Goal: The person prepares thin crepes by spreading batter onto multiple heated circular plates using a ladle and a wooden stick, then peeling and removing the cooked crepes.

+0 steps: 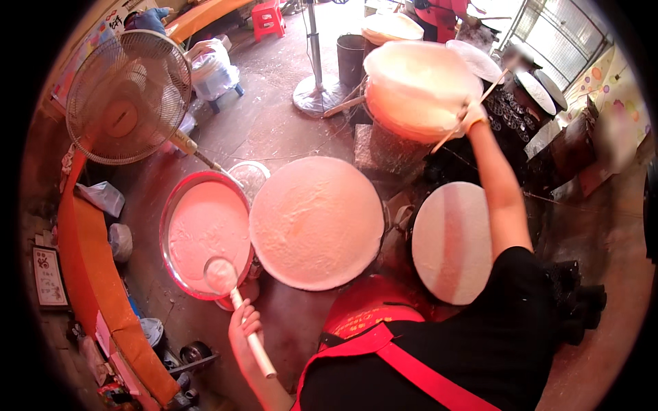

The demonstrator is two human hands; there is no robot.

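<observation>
Well, the left hand (247, 323) was curled round a long white-handled ladle (236, 299), best kept level, and the right hand (471, 116) gripped a thin pale wooden stick (495, 85).

At lower left, the left hand (247, 327) grips a ladle (237, 299) over a basin (164, 236) of batter (205, 216). At upper right, the right hand (471, 115) holds a stick (495, 86) by a round stack (418, 85). A fan (123, 120) stands upper left.
</observation>
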